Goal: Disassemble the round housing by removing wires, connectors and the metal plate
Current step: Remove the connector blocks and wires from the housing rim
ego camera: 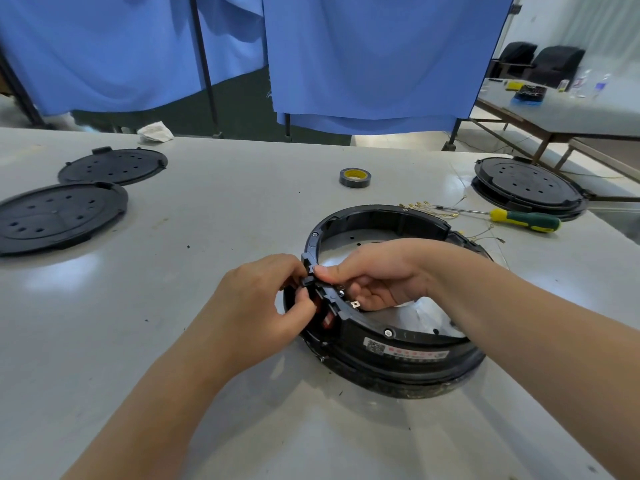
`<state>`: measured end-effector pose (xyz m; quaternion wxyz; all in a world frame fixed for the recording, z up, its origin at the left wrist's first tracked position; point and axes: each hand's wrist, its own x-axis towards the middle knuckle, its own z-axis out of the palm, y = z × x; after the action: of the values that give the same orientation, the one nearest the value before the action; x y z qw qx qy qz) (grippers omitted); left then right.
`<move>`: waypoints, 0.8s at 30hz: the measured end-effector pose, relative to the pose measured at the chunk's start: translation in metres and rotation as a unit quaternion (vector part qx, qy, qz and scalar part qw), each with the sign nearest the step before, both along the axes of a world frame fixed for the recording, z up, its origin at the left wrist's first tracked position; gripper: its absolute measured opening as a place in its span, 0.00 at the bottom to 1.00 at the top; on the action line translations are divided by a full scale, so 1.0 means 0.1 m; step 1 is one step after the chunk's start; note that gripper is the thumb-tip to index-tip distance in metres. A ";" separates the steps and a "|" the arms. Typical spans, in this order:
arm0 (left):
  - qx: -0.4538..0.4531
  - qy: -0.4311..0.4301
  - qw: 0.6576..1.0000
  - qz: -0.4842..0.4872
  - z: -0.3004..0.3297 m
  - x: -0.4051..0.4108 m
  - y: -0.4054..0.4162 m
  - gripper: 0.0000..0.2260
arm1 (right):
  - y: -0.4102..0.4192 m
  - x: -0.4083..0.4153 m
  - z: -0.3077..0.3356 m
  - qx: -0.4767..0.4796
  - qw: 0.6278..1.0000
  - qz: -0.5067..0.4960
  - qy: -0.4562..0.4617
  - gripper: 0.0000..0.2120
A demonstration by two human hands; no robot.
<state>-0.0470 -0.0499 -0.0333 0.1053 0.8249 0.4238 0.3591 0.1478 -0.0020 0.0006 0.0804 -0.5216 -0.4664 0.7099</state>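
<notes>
Round housing (pixel 398 355) at 5 o'clock on surface (pixel 214 209), metal plate (pixel 427 313) still inside. Left hand (pixel 256 303) and right hand (pixel 377 271) both pinching connector (pixel 313 282) at 9 o'clock rim. Loose wires (pixel 429 207) at 1 o'clock, apparently removed; connector and plate outstanding.

**Count of things on the worktable**

One open round housing (pixel 388 299); two hands at its rim, left hand (pixel 256 306) and right hand (pixel 377 271); two loose black perforated discs (pixel 112 166) (pixel 57 216) near the left edge; one closed round unit (pixel 528 185) at the right edge; one tape roll (pixel 354 177); one screwdriver (pixel 512 218); one bundle of loose wires (pixel 427 206).
</notes>
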 end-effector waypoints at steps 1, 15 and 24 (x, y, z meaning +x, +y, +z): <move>-0.001 -0.003 1.000 0.001 0.00 0.00 0.00 0.10 | 0.00 0.00 0.00 -0.001 1.000 0.001 0.000 0.11; -0.089 -0.187 0.978 0.024 0.13 -0.05 0.04 0.03 | -0.07 -0.02 0.07 0.114 0.993 -0.005 -0.020 0.16; -0.177 -0.276 0.944 -0.032 0.37 0.19 0.12 0.04 | -0.25 0.13 0.37 0.282 0.946 -0.082 0.141 0.04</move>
<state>-0.0280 -0.0376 0.0038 0.3737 0.6747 0.4081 0.4885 0.1610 -0.0273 0.0374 0.3468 -0.4089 -0.5871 0.6065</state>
